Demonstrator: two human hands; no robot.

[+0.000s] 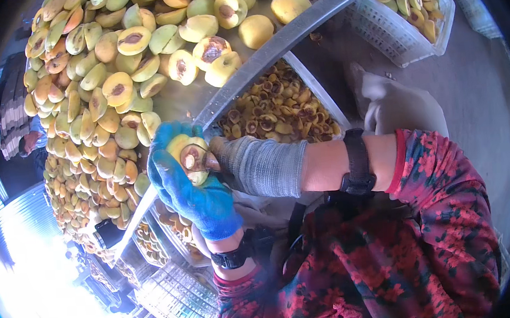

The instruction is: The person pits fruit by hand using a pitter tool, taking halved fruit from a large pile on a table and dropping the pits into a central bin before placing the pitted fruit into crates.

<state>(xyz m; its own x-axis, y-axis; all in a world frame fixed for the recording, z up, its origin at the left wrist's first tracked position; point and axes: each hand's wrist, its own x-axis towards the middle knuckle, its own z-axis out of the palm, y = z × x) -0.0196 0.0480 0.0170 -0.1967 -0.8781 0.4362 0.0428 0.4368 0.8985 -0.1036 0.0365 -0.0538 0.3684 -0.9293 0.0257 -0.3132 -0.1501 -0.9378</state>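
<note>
My left hand [174, 182], in a blue coated glove, cups a yellow-green stone-fruit half [198, 177] with its cut face turned up. The brown pit area [190, 160] shows at its centre, with a pale spot in it. Close against the fruit is my right hand [233, 158] in a grey knit glove, gripping a small pitting tool [212, 163]. The tool's thin curved end lies at the pit; most of its handle is hidden by the fingers. Both hands are just over the metal rim [270, 54] of the worktable.
Fruit halves [117, 89] are heaped on the table at left. Below the rim stands a crate [316, 90] of small cut fruit pieces [278, 108]. Another white crate [399, 38] holds halves at upper right. More crates [180, 292] stand lower left. A person [32, 141] is at far left.
</note>
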